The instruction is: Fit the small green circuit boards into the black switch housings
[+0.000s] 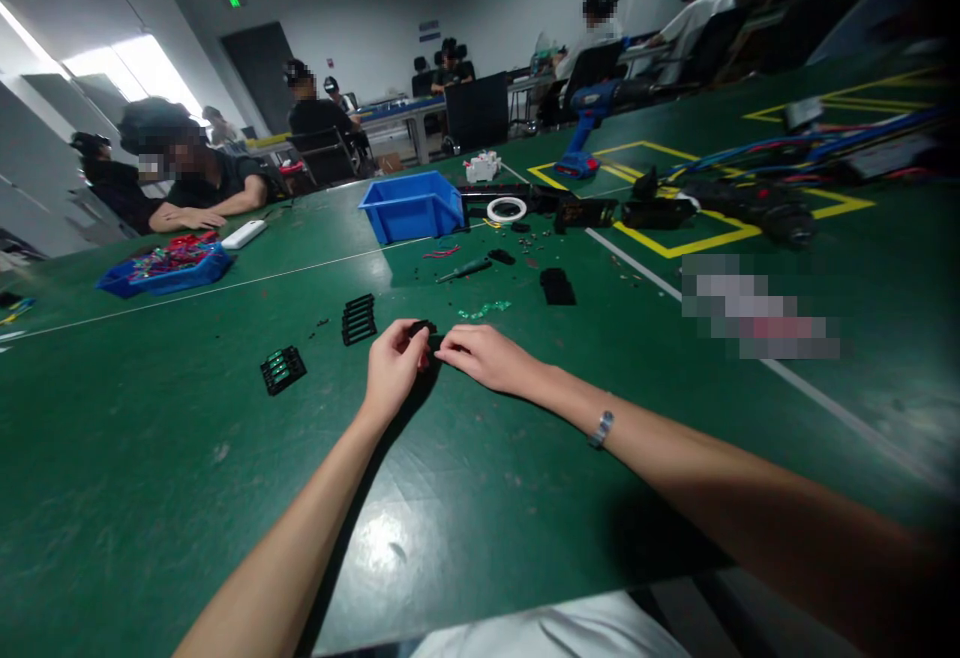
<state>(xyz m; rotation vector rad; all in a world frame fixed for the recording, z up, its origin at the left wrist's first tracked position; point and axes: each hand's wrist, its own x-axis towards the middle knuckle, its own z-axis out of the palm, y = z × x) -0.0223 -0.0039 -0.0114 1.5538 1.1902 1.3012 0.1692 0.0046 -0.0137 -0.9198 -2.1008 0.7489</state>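
Observation:
My left hand [394,366] and my right hand [484,356] meet over the green table [150,458], both pinching a small black part [426,330] between their fingertips. The part is mostly covered by my fingers. A watch sits on my right wrist [601,428]. Two black slotted holders lie to the left: one [358,319] just beyond my left hand, another [283,369] nearer the table's left. A flat black block [557,286] lies beyond my right hand, with green bits [485,310] between.
A blue bin [414,204] stands further back, beside a white tape ring [506,209] and a dark screwdriver [465,269]. A blue drill [589,128] and cables [787,163] lie at the right. A second blue tray [166,268] of coloured parts sits before a seated person at left.

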